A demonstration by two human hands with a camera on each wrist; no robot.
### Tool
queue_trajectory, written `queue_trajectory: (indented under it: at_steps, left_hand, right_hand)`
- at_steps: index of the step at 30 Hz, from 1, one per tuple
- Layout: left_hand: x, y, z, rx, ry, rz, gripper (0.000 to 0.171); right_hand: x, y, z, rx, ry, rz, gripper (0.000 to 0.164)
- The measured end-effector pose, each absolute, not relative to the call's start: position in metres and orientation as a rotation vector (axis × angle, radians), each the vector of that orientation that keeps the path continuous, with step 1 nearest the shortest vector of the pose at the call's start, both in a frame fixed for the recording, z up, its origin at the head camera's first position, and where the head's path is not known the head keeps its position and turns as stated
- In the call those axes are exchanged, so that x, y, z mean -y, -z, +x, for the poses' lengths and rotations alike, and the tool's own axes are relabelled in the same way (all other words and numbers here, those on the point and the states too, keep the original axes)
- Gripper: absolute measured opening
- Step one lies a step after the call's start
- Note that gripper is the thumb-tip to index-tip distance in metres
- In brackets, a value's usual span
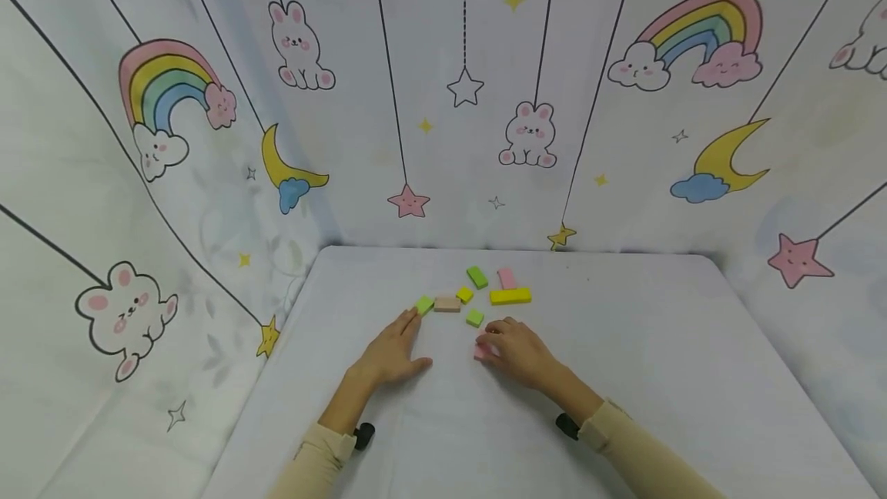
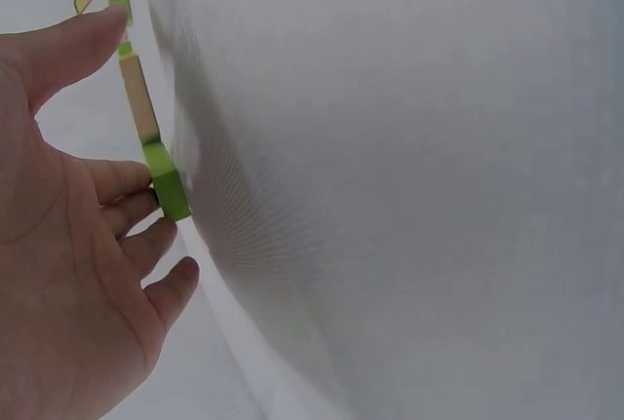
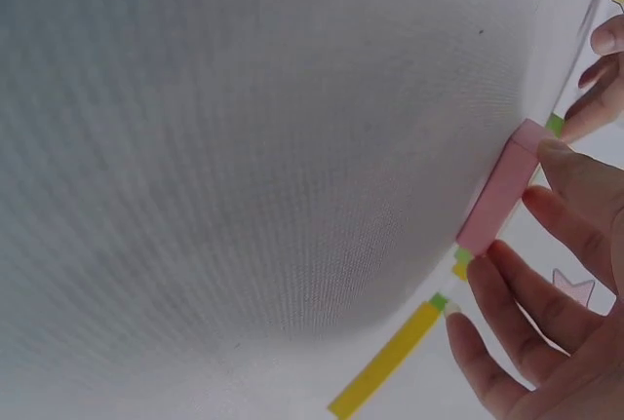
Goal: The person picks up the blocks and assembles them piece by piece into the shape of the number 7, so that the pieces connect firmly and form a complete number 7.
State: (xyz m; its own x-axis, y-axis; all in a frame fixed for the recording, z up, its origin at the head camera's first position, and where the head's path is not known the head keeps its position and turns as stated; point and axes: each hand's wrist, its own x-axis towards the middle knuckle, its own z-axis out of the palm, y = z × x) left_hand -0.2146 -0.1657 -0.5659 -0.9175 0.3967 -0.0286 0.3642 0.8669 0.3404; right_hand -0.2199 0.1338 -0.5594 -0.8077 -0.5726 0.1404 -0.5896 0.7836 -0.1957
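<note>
My left hand (image 1: 389,353) lies at the left of the group, its fairly straight fingertips touching a green block (image 2: 168,186) and its thumb spread away. A wooden-brown block (image 1: 447,304) adjoins that green block. To the right, my right hand (image 1: 518,349) holds a long pink block (image 3: 502,186) between thumb and fingers, low at the table; in the head view the hand covers most of it. Just beyond this hand sits a small green cube (image 1: 474,318). A small yellow block (image 1: 465,295) touches or nearly touches the brown one's far right corner.
Farther back lie a green block (image 1: 476,277), a second pink block (image 1: 507,279) and a long yellow block (image 1: 510,296). The table (image 1: 658,345) has a white cover, and a patterned cloth (image 1: 360,122) hangs behind and at both sides.
</note>
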Motion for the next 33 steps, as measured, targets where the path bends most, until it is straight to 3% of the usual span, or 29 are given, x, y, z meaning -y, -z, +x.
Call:
queue_trajectory:
  at_steps: [18, 33]
  left_hand:
    - [0.164, 0.562, -0.212, -2.93, -0.494, 0.586, 0.09]
    - [0.166, 0.565, -0.214, -2.94, -0.513, 0.632, 0.091]
  right_hand:
    - [-0.144, 0.556, -0.209, 2.956, -0.294, 0.836, 0.038]
    - [-0.156, 0.557, -0.198, 2.962, -0.326, 0.78, 0.037]
